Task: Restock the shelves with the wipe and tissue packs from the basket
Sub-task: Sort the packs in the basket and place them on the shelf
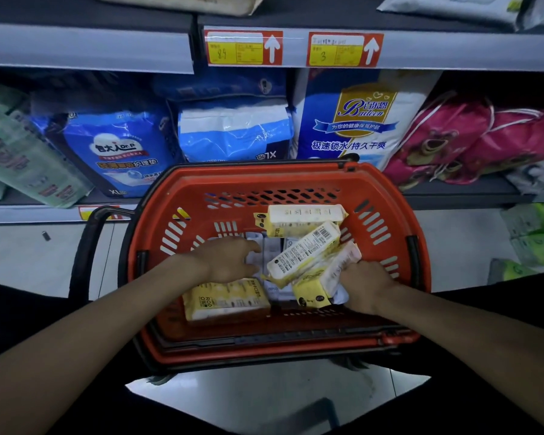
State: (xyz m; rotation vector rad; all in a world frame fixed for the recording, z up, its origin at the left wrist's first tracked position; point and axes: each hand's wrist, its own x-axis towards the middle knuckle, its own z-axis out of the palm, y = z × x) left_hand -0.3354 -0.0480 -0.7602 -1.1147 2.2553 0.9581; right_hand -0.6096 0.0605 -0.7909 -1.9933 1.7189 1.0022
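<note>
Right grip (366,285) clamps a soft, crinkly yellow-and-white tissue pack (319,285). Left grip (230,259), fingers loose and apart, rests on flat white wipe packs (272,246). Both lie inside the slotted red plastic basket (296,180), before the shelf (468,196).

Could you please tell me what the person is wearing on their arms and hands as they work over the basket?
The left forearm and right forearm are bare to the frame edge, no sleeve showing. The left hand and right hand are ungloved; no watch, bracelet or ring is visible from this side.
</note>
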